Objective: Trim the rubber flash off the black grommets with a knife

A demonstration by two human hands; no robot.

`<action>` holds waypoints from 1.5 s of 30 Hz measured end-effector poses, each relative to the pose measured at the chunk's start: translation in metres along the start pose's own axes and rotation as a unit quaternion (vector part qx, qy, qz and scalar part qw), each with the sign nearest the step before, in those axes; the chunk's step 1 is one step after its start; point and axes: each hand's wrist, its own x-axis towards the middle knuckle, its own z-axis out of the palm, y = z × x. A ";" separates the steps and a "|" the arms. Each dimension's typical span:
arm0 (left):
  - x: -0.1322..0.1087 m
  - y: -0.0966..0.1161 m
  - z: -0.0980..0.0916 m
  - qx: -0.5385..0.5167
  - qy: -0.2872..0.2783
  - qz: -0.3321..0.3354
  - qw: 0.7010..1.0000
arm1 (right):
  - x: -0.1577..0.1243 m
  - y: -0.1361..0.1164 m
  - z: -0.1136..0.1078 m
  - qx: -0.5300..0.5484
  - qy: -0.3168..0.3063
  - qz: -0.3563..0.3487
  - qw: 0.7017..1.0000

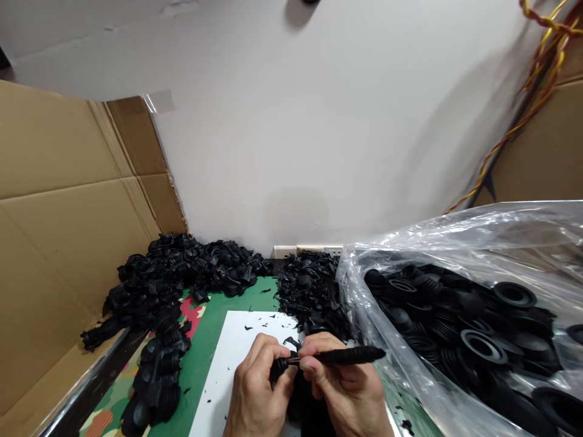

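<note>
A clear plastic bag (354, 285) on the right holds many black rubber parts (483, 346), some ring-shaped; beside it, over a white sheet (218, 370), the left hand (259, 385) has its grip closed round one small black part (279, 366), while the right hand (346, 385) pinches a black-handled tool (353, 355), its thin tip at that part

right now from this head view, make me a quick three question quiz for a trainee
1. What does the left hand hold?
2. True or false: the plastic bag lies to the left of the white sheet.
3. The right hand grips: a) a roll of tape, b) a black-handled tool, c) a cup.

Key: 1. A small black piece. 2. False; it lies to the right. 3. b.
</note>
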 end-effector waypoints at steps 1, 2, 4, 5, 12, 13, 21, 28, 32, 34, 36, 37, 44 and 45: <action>0.000 0.000 0.000 -0.001 0.002 0.006 1.000 | 0.001 -0.001 -0.002 -0.011 0.006 -0.004 1.000; 0.000 0.000 0.000 0.000 0.005 0.009 1.000 | 0.003 -0.001 -0.006 -0.026 0.013 -0.009 1.000; 0.000 0.000 0.000 0.002 0.008 0.010 1.000 | 0.009 -0.002 -0.014 -0.063 0.039 0.001 0.997; 0.000 0.000 -0.001 0.003 0.007 0.007 1.000 | 0.013 -0.003 -0.018 -0.078 0.050 0.021 0.995; 0.003 0.001 -0.002 -0.001 0.022 0.002 1.000 | 0.026 -0.005 -0.021 -0.068 -0.025 0.203 0.977; 0.003 0.001 -0.003 -0.002 0.025 0.001 1.000 | 0.026 -0.006 -0.019 -0.068 -0.038 0.212 0.974; 0.002 0.001 -0.003 0.020 0.014 -0.005 1.000 | 0.022 -0.019 -0.005 -0.079 -0.123 0.248 0.958; 0.001 0.002 -0.001 0.037 0.004 0.023 0.999 | 0.023 -0.016 -0.006 -0.063 -0.142 0.267 0.951; 0.001 0.000 -0.001 0.041 0.003 0.025 0.999 | 0.022 -0.013 -0.007 -0.072 -0.141 0.278 0.947; 0.000 -0.001 -0.001 0.042 0.007 0.026 0.999 | 0.023 -0.012 -0.009 -0.079 -0.110 0.277 0.951; 0.000 -0.002 -0.002 0.045 0.010 0.021 0.999 | 0.024 -0.012 -0.012 -0.064 -0.072 0.267 0.959; 0.000 -0.001 -0.002 0.048 0.010 0.017 0.999 | 0.025 -0.012 -0.015 -0.048 -0.059 0.257 0.963; 0.000 0.002 -0.003 0.067 0.013 0.003 0.998 | 0.025 -0.018 -0.029 -0.013 -0.031 0.161 0.986; 0.000 0.002 -0.003 0.068 0.014 0.000 0.998 | 0.025 -0.016 -0.029 0.005 -0.032 0.167 0.985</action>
